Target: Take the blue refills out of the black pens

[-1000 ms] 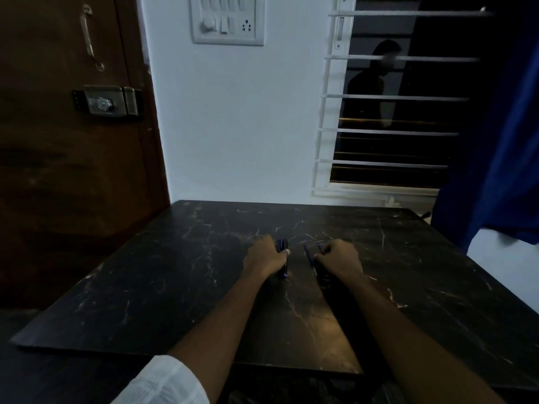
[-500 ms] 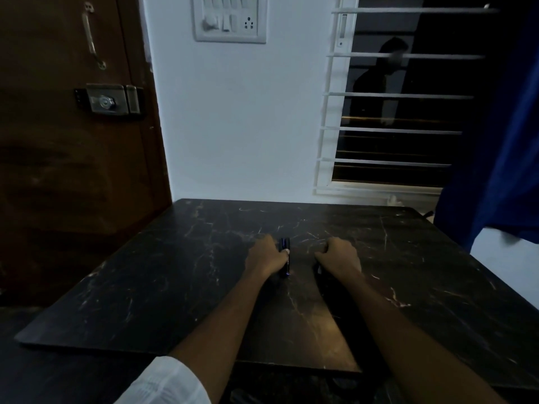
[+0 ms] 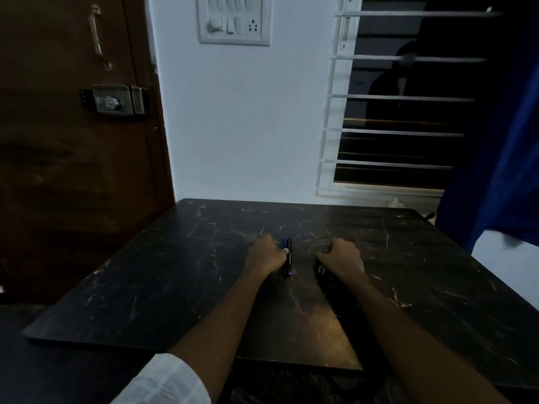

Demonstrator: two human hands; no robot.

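Both my hands rest on the dark marble table [image 3: 175,287] near its middle. My left hand [image 3: 264,253] is closed on a bunch of black pens [image 3: 287,256] with blue tips that lie pointing away from me, my thumb on top. About a hand's width to the right, my right hand [image 3: 341,256] is curled into a fist over another dark pen bundle [image 3: 320,269], most of it hidden under the fingers and in shadow. No separate refill can be made out in the dim light.
A white wall with a switch panel [image 3: 233,20] stands behind the table. A brown door with a lock [image 3: 116,99] is to the left, a barred window [image 3: 402,97] to the right, and a blue curtain [image 3: 501,170] hangs at the far right.
My right hand has closed down over its pens, so the blue ends that stuck out a second ago are now almost hidden. The left hand has stayed put.
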